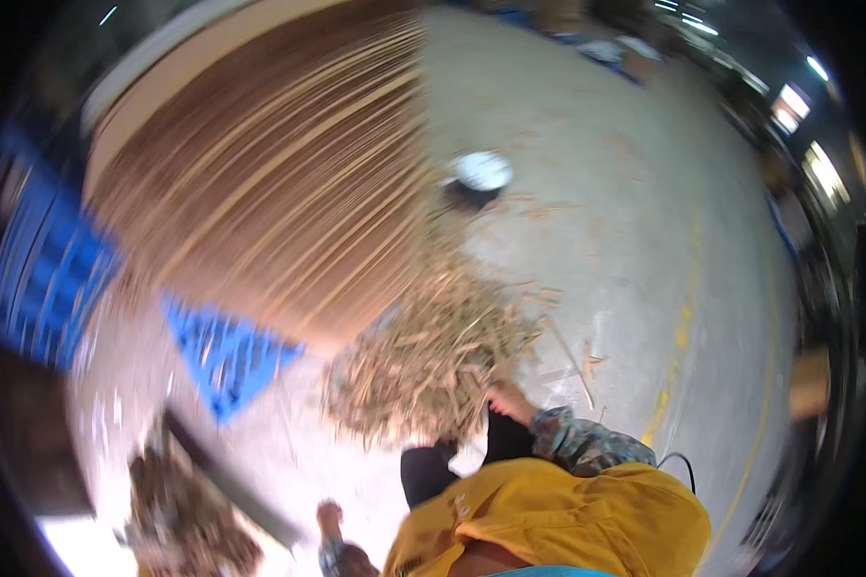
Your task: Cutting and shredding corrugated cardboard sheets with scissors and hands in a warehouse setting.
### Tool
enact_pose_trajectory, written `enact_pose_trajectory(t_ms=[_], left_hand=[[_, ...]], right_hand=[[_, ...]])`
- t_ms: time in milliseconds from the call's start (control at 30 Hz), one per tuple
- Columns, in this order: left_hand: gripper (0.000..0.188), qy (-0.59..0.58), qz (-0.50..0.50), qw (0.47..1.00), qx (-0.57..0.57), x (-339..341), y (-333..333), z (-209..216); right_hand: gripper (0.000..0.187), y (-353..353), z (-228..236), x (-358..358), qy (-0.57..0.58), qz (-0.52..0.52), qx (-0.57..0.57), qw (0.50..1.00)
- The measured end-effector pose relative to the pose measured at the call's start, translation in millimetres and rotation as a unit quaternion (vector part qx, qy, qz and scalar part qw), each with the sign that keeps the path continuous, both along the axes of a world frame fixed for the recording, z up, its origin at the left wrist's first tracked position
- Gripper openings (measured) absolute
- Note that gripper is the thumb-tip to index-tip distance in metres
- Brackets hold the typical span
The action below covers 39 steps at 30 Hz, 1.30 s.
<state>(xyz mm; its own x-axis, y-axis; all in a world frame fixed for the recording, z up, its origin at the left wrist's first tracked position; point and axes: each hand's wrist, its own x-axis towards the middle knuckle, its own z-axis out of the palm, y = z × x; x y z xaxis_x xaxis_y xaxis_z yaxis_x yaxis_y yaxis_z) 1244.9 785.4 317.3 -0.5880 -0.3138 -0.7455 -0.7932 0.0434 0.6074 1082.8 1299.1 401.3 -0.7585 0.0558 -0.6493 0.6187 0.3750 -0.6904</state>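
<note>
My right hand [511, 400], in a camouflage sleeve, is at the near right edge of a heap of brown cardboard-like strips [433, 351] on the floor. Its fingers look closed; a small greyish shape shows just past them, too blurred to name. My left hand [330, 517] hangs low and apart from the heap, nearer a container of brown scraps; its fingers are too smeared to read. Behind the heap rises a tall stack of brown sheets [289, 183], with a blue pallet [226, 361] showing beneath its near corner.
A round white-topped object [485, 171] stands on the floor beyond the heap. More blue pallets [48, 260] are at the left. A container of brown scraps [183, 510] sits at the lower left. Yellow lines [678, 346] cross the grey floor on the right, and loose strips lie about.
</note>
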Motion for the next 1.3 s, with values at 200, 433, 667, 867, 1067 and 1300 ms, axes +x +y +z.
enact_pose_trajectory(t_ms=[200, 433, 667, 867, 1067, 1300], left_hand=[[0.029, -0.033, 0.288, 0.957, -0.018, 154.4, -5.1, 10.1], [0.024, 0.074, 0.127, 0.985, -0.093, 100.0, -44.7, 18.1], [0.024, 0.233, 0.211, 0.929, -0.195, 55.6, -62.7, 33.5], [0.025, 0.218, 0.164, 0.941, -0.201, 82.4, -66.5, 44.2], [0.024, 0.174, 0.191, 0.949, -0.181, 119.1, -73.9, 18.1], [0.016, -0.031, 0.195, 0.975, -0.101, 207.2, 1.1, 27.7]], right_hand=[[0.024, 19.8, -1.6, -1.6, 0.051, -0.149, -0.087, 0.984], [0.030, 80.2, 21.2, 19.4, -0.034, -0.134, 0.104, 0.985], [0.030, 63.5, -3.2, 34.5, -0.106, -0.081, 0.072, 0.988], [0.028, -13.6, 3.5, 30.4, -0.103, 0.014, 0.018, 0.994], [0.032, -36.9, 8.7, 7.5, -0.160, 0.134, 0.038, 0.977], [0.031, -52.5, 7.4, -37.3, -0.224, 0.152, 0.063, 0.961]])
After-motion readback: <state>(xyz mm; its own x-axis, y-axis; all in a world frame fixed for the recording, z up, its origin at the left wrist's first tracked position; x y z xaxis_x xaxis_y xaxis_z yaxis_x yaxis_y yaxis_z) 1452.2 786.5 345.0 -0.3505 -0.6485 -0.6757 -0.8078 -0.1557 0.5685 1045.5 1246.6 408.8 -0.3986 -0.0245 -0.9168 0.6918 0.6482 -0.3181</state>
